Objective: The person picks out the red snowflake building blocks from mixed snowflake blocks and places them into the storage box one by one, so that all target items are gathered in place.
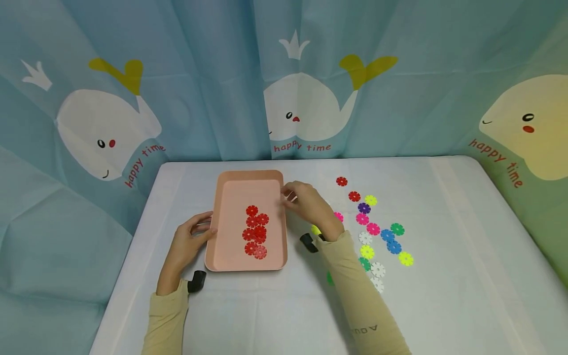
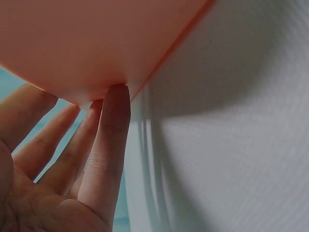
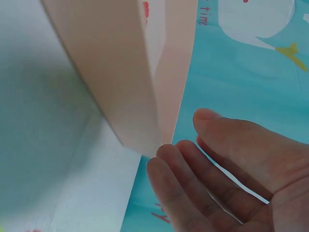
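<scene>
A pink rectangular tray [image 1: 217,197] lies on the white table with several red notched plastic discs [image 1: 251,221] grouped inside; the lowest is paler. At the tray's left side my left hand [image 1: 188,241] holds the edge. Its thumb reaches over the rim, and its fingers [image 2: 115,116] press against the outer wall. By the tray's upper right side is my right hand [image 1: 308,199], with fingertips [image 3: 166,152] right at the corner in the right wrist view. Its thumb stands apart from the fingers, and nothing shows between them.
Right of the tray, several loose discs are scattered: red [image 1: 354,196], purple [image 1: 364,208], pink [image 1: 373,229], blue [image 1: 393,246], green [image 1: 397,229], yellow [image 1: 406,258] and white [image 1: 377,269]. My right forearm overlaps some. A blue whale-print curtain [image 1: 213,98] hangs behind the table.
</scene>
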### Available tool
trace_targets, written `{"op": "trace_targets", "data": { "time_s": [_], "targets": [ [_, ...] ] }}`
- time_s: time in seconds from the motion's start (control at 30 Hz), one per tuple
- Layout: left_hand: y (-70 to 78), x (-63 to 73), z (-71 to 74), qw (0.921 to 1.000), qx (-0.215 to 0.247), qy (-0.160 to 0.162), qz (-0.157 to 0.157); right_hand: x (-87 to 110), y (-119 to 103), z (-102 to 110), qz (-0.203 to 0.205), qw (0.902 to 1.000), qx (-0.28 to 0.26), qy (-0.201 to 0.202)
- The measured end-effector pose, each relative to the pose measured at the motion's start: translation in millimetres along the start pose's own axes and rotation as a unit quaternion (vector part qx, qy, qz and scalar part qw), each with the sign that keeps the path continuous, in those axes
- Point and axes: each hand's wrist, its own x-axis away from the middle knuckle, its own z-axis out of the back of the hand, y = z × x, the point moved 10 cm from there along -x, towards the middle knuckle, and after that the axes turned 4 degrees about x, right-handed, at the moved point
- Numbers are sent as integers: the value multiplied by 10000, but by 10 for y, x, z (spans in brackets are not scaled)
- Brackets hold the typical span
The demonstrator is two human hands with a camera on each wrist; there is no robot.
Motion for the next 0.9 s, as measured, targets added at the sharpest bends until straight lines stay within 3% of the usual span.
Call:
{"op": "trace_targets", "data": {
  "time_s": [0.9],
  "targets": [
    [-11, 0, -16, 10000, 65, 7, 47, 241, 520, 293, -262, 9992, 279, 74]
  ]
}}
